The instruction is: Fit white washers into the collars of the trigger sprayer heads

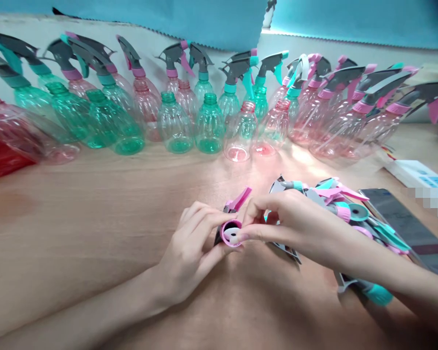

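Note:
My left hand (190,245) is closed around a spray trigger head (238,200) with a pink lever and a pink collar, its open underside turned up toward me. Inside the collar lies a small white washer (230,236), tilted, with a dark hole in its middle. The thumb and forefinger of my right hand (281,218) pinch at the washer's right edge. Just behind and beyond my right hand lies a pile of loose spray trigger heads (345,211) in pink, teal and grey, partly hidden by the hand and forearm.
Along the back stand several clear bottles, some open-necked like the green bottle (209,129) and pink bottle (241,133), others with trigger heads fitted. A red plastic bag (7,153) is at left. A dark flat phone-like slab (405,223) and a white box (416,175) lie right.

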A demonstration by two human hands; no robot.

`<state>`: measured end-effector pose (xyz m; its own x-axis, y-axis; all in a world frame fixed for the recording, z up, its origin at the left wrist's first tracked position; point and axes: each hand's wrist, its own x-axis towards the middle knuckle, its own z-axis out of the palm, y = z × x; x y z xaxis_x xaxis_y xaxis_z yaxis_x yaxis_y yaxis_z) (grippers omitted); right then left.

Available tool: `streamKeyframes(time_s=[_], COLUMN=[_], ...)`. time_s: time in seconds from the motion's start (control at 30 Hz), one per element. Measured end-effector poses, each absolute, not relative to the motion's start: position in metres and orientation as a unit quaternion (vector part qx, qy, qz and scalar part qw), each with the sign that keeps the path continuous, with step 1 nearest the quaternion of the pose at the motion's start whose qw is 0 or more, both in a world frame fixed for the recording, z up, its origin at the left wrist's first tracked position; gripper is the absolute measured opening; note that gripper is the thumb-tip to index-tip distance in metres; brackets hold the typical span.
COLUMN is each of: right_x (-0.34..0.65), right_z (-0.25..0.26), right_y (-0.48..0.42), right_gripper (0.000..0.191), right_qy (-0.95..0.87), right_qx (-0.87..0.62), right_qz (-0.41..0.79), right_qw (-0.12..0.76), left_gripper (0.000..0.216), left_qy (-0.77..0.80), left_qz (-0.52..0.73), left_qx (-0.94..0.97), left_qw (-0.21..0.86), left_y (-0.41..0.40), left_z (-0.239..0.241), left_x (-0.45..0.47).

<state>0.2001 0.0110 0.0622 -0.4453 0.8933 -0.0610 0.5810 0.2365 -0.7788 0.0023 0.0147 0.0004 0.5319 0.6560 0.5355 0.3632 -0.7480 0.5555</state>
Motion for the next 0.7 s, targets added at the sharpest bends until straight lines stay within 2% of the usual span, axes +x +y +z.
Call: streamKeyframes(time_s=[0.53,0.7], right_x=[0.205,0.204], right_z=[0.069,0.065], right_y=[0.015,0.014], right_gripper=[0.014,0.020], right_qy=[-0.781,-0.806], right_qx=[-0.460,-0.463], right_qz=[0.375,0.312], right_qw=[0.193,0.196], left_gripper=[0.026,0.027], left_qy=[0.291,0.296], left_qz=[0.380,0.361], left_qx=[0.856,0.863], left_qw=[0.194,0.193], left_y=[0.015,0.015], left_z=[0.001,0.000], left_x=[0.004,0.003])
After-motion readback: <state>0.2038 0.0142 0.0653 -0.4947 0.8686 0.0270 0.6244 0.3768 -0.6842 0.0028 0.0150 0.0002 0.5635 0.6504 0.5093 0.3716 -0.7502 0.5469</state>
